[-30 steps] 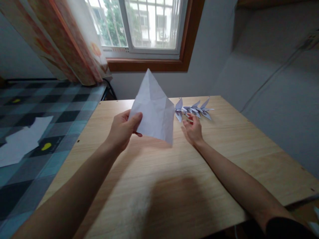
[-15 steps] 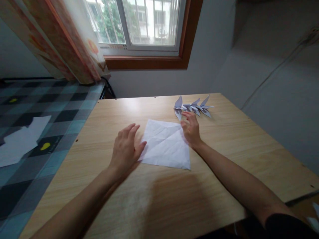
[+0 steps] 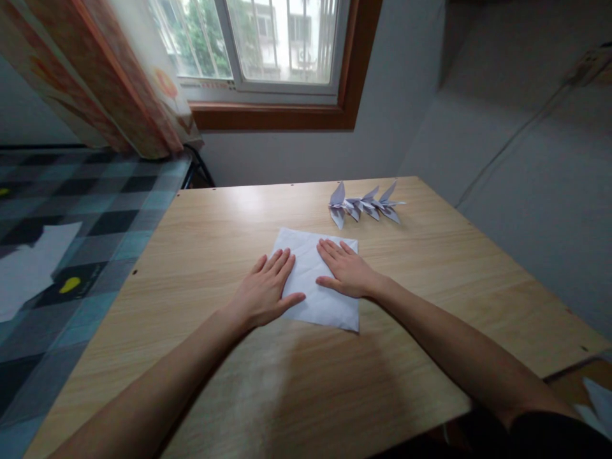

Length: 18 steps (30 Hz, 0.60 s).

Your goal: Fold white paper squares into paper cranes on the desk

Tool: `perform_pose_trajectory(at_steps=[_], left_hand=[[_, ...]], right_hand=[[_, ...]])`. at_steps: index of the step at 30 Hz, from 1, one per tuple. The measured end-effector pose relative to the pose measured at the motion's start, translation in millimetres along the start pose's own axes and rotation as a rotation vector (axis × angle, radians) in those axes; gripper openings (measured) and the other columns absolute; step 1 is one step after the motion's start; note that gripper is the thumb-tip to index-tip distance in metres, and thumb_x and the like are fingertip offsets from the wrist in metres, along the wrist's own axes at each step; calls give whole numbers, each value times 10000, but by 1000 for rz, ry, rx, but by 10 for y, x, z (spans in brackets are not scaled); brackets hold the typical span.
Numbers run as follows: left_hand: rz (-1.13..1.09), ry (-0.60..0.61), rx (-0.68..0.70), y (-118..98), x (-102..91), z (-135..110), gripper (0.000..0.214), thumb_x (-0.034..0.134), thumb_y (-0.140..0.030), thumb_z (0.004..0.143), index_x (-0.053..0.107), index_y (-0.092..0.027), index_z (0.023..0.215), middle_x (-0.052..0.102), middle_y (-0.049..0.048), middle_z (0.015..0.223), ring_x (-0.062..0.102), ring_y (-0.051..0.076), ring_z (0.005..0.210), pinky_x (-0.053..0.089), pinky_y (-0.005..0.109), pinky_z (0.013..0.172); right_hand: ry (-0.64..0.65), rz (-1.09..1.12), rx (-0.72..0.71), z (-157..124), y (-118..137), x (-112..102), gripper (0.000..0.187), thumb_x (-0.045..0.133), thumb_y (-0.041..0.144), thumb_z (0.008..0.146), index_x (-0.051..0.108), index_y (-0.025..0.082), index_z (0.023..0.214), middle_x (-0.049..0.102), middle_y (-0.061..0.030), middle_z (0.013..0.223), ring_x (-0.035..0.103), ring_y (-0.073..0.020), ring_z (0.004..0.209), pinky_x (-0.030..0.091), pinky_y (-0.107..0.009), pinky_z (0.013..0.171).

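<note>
A white sheet of paper (image 3: 329, 310), roughly square and faintly creased, lies flat on the wooden table (image 3: 201, 255). My left hand (image 3: 268, 285) rests on its left side, fingers stretched out and thumb apart. On the upper right part of the sheet, my right hand (image 3: 345, 268) lies flat with its fingers extended and thumb pointing left. Both palms cover parts of the paper. Beyond my right hand, several folded paper cranes (image 3: 366, 205) sit in a row near the table's far edge.
To the left stands a bed with a checked cover (image 3: 119, 220), and white paper pieces (image 3: 36, 268) lie on it. A window (image 3: 287, 44) and a patterned curtain (image 3: 129, 76) are behind the table. A cable (image 3: 507, 150) runs down the right wall.
Both hands have come down from just over the paper's sides and now lie flat on it, closer together. The creases show less. The view has shifted slightly.
</note>
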<state>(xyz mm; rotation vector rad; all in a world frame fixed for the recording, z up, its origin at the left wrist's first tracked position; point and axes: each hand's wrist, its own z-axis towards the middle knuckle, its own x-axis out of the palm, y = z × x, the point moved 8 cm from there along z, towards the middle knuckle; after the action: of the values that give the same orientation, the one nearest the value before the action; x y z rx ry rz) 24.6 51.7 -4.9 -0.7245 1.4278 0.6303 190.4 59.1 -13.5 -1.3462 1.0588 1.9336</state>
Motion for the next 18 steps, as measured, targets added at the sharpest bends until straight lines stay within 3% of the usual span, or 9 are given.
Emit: perform_pose_trajectory(at_steps=[3,9,14,18], left_hand=[[17,24,-66,122,-46,5,870,366,-688,922,310,-89,1550,297,187,1615,265,319,1511,191,496,1220],[36,-13,-164,345,-140,56,780,380,-626,944,364,-103,1523,347,168,1601,282,322,1504,234,510,1204],[55,-55,-209,387,-109,28,758,373,-598,954,372,-90,1517,344,169,1603,279,344,1501,240,527,1203],[55,-76,-227,373,-109,8,757,381,-589,953,383,-74,1508,360,181,1592,294,349,1495,250,531,1200]], right_hand=[[-76,17,106,-102,-275,-49,804,550,645,877,420,140,1491,367,-206,1579,332,-350,1484,239,-559,1215],[-312,210,316,-237,-738,-245,707,659,525,810,558,105,1370,493,-237,1489,416,-385,1423,278,-584,1193],[-663,813,572,-343,-938,-362,725,704,456,754,516,188,1401,425,-185,1537,483,-356,1373,441,-563,1092],[-660,1221,709,-342,-851,-221,785,755,389,705,463,210,1412,453,-192,1506,603,-317,1251,578,-475,944]])
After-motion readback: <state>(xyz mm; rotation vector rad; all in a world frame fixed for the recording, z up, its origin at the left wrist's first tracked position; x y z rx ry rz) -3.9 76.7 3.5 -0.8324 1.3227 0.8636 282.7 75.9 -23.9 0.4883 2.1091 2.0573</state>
